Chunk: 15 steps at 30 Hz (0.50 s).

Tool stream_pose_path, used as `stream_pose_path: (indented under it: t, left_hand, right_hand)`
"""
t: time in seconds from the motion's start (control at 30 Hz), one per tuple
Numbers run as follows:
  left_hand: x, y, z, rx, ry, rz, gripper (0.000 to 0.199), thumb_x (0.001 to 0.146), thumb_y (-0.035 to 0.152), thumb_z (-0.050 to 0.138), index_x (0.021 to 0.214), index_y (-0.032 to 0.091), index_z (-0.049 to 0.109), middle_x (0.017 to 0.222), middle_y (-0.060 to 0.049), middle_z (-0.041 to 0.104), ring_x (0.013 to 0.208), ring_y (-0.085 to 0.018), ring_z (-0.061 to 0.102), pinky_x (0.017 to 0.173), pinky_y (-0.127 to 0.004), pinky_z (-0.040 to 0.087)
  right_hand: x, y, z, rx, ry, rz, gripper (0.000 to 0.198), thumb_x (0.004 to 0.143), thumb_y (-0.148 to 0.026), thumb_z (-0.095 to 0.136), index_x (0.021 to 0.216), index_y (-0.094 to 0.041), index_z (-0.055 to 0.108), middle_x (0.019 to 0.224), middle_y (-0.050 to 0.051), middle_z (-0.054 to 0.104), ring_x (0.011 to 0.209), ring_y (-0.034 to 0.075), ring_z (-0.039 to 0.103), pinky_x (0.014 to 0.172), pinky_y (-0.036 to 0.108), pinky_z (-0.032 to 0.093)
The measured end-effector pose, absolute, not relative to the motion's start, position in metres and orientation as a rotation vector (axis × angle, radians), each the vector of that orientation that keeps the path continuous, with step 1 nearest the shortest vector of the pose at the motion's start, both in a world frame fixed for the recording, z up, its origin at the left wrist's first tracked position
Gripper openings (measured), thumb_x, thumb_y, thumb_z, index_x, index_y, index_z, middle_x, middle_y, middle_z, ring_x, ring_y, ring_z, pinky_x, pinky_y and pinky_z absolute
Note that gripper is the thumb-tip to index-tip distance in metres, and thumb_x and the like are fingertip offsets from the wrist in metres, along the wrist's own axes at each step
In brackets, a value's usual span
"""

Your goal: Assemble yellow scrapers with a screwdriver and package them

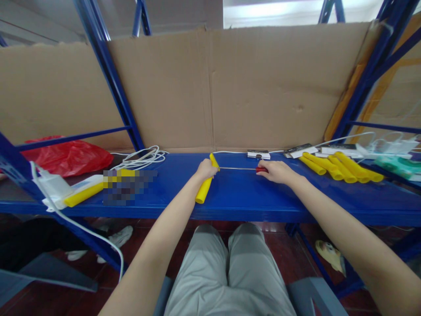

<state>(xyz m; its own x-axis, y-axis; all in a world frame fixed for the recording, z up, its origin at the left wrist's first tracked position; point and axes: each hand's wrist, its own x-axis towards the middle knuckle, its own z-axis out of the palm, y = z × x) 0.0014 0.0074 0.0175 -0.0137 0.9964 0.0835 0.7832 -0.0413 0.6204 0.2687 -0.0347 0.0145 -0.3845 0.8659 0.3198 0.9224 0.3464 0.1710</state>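
Note:
My left hand [206,169] is wrapped round a yellow tube [204,191], which lies slanted above the blue shelf [240,193]. In my right hand [275,171] is a screwdriver [238,168] by its red handle. Its long thin metal shaft points left and reaches the side of the yellow tube at my left hand. Whether the tip goes into the tube, I cannot tell. Several more yellow tubes [340,167] lie side by side to the right of my right hand.
Small black-and-white boxes [258,154] lie along the back, under a cardboard wall [263,87]. At left are a coiled white cable [148,157], a red plastic bag [69,156], another yellow tube [84,194] and a white plug [54,186]. Blue posts [108,74] frame the shelf.

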Motion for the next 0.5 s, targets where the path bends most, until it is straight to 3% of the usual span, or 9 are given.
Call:
stream_pose_path:
  t: [0.5]
  left_hand:
    - [0.0014,0.0076,0.0173,1.854,1.836,0.746,0.011,0.076,0.015,0.065,0.081,0.006,0.067,0.077,-0.013,0.072,0.056,-0.016,0.065,0.051,-0.022,0.046]
  right_hand:
    - [0.2707,-0.0332,0.0135,-1.567,-2.417,-0.526,0.016,0.088,-0.035,0.051,0.095,-0.022,0.056,0.087,0.006,0.072,0.076,0.022,0.065,0.059,0.027,0.037]
